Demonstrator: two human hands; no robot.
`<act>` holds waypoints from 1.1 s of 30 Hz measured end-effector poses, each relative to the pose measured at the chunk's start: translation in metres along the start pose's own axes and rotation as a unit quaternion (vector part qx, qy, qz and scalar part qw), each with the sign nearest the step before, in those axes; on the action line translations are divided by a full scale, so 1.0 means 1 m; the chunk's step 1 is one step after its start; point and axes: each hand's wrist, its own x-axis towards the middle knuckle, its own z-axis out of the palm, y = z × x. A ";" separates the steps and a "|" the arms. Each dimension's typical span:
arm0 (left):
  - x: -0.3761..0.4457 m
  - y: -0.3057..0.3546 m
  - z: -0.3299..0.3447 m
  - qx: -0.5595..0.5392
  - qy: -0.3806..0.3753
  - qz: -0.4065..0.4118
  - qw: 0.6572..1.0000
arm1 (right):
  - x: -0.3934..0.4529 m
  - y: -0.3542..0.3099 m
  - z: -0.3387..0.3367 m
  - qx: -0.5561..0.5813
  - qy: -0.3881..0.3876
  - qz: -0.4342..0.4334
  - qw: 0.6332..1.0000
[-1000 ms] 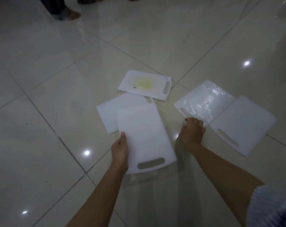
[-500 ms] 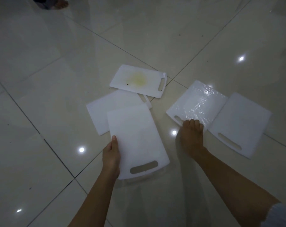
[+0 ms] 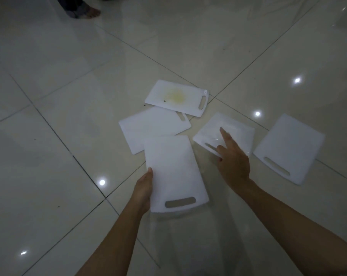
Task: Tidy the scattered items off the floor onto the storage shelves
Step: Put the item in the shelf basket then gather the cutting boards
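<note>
No readable txt, labels or nos. on boards point(image 3: 174, 172) or floor point(image 3: 49, 96).

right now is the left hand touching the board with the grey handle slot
Touching: the head view shows the left hand gripping the near board's left edge.

We list: floor point(image 3: 69, 86) of glossy, smooth pale tiles mirroring lamp spots; white plastic cutting boards, matt and smooth, one nearest point(image 3: 172, 170); stained board point(image 3: 176, 96) with yellowish blotch; wrapped board point(image 3: 236, 130) under shiny clear film.
</note>
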 end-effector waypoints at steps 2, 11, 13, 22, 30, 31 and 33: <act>-0.003 -0.003 -0.002 -0.041 -0.028 -0.023 0.998 | -0.010 -0.009 -0.002 0.005 0.022 -0.048 0.999; -0.019 -0.001 0.000 -0.113 -0.098 -0.072 0.986 | -0.073 -0.038 0.014 0.062 -0.019 -0.331 0.941; -0.018 -0.003 -0.002 -0.113 -0.096 -0.090 0.985 | -0.079 -0.046 0.017 0.078 -0.014 -0.374 0.924; -0.017 -0.003 -0.006 -0.049 -0.047 -0.040 0.997 | -0.085 -0.052 0.015 0.124 -0.145 -0.391 0.901; -0.033 0.001 -0.006 -0.023 -0.016 0.004 1.000 | -0.064 -0.053 -0.026 0.185 -0.292 -0.276 0.897; -0.034 0.002 -0.007 -0.019 -0.003 0.011 1.000 | -0.065 -0.054 -0.029 0.193 -0.269 -0.239 0.913; -0.037 0.003 -0.011 -0.015 0.011 0.025 1.000 | -0.064 -0.061 -0.034 0.236 -0.235 -0.081 0.939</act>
